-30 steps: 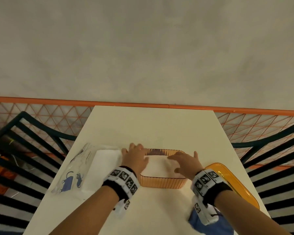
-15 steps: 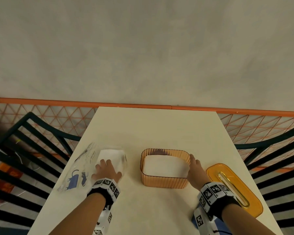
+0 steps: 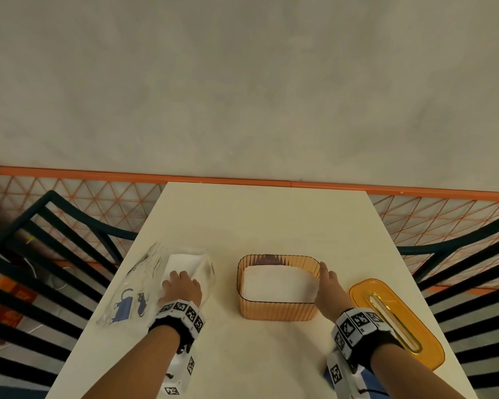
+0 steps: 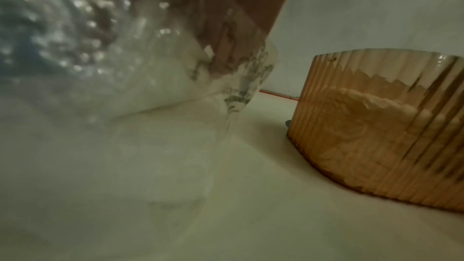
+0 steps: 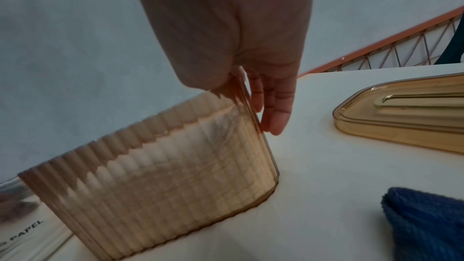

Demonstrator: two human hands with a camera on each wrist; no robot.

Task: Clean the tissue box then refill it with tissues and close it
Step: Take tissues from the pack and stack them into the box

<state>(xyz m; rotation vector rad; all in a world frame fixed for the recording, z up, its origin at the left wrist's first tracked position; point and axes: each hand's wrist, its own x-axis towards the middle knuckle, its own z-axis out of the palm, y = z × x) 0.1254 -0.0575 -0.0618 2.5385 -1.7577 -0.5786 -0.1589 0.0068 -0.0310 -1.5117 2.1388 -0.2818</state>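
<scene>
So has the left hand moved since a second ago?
Yes. The left hand left the tissue box, where it sat a second ago, and went left across the table; it now rests on the plastic tissue pack.

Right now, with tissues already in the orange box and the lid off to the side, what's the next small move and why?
Probably the right hand should leave the box wall and reach right for the lid. The tissue box already holds a white stack of tissues, and the lid lies flat on the table beside that hand. The left hand is busy on the tissue pack.
</scene>
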